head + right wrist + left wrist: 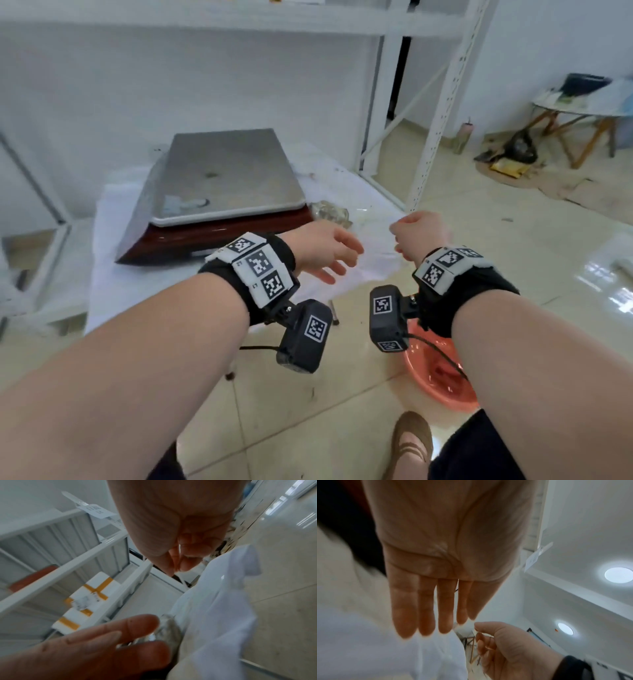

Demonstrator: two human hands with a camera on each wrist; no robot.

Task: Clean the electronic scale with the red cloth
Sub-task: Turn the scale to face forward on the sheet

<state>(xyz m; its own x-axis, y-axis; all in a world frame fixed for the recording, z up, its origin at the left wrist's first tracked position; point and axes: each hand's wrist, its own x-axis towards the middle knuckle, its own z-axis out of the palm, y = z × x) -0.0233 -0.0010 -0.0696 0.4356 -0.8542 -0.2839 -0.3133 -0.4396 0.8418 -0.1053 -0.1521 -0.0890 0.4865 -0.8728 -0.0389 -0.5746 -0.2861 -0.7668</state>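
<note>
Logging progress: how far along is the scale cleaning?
Done: nothing visible; the scale platter still shows a dark spot and smears. In hand: nothing; left hand open, right hand curled, empty. Left: all wiping; no red cloth visible, only an orange basin.

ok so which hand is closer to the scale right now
Left. The left hand hovers open just off the front right corner of the electronic scale. The right hand is farther right, fingers curled, above the white sheet's edge.
</note>
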